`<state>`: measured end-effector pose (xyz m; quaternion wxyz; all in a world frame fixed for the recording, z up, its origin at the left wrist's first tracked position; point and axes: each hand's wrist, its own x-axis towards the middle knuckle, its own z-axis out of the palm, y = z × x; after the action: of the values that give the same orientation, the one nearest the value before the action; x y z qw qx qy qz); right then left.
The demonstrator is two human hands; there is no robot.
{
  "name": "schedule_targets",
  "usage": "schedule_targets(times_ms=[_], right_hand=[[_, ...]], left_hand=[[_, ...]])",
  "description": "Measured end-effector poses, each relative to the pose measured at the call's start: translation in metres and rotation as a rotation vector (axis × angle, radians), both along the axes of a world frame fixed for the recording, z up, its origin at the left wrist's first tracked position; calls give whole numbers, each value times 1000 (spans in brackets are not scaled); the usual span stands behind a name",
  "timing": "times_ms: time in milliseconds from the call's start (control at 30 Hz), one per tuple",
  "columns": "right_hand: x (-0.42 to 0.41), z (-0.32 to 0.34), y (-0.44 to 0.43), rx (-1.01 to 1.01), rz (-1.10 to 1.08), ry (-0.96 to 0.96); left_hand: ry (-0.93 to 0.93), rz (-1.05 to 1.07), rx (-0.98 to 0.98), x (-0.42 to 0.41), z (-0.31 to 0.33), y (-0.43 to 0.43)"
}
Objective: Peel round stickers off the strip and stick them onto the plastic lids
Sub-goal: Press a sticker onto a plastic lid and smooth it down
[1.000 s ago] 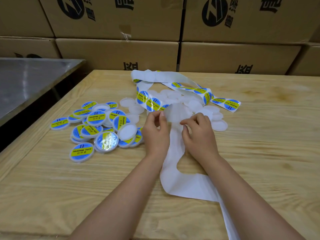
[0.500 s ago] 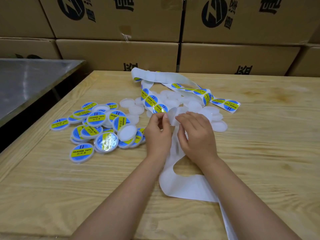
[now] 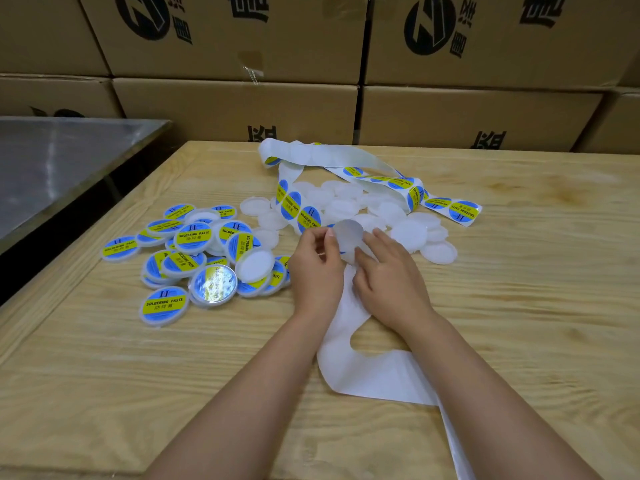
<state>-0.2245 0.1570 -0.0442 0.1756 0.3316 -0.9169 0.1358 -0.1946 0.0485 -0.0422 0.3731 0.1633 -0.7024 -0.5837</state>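
Round blue-and-yellow stickers (image 3: 290,205) are lying on the white backing strip (image 3: 367,372), which is looping across the pale wooden table (image 3: 519,323) and over the translucent white plastic lids (image 3: 408,233). Its bare end is running under our wrists and getting cut off at the bottom edge. Our left hand (image 3: 315,268) is pinching the left rim of a pale grey round disc (image 3: 348,233). We cannot tell whether it is a sticker's blank back or a lid. Our right hand (image 3: 389,277) is touching the disc's right rim with its fingertips. Its thumb is hidden, so we cannot tell whether it is grasping. Labelled lids (image 3: 194,237) are lying heaped to the left.
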Motion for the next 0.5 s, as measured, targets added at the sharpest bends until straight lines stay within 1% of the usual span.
schedule_targets(times_ms=[67,167,300,333,433,467,500], right_hand=[[-1,-1,1,-4,8,-2],[-2,0,0,-82,-12,10],[1,4,0,-228,-165,-105],[1,4,0,-257,-152,-105],[6,8,-2,-363,7,58],[8,9,-4,-448,51,94],[10,10,-6,-570,81,80]], left_hand=[[12,17,-3,1,1,-1],[36,49,-28,2,4,0],[70,95,-57,6,8,3],[81,112,-65,7,9,4],[109,155,-82,7,11,3],[110,160,-98,7,11,2],[106,161,-127,7,11,2]])
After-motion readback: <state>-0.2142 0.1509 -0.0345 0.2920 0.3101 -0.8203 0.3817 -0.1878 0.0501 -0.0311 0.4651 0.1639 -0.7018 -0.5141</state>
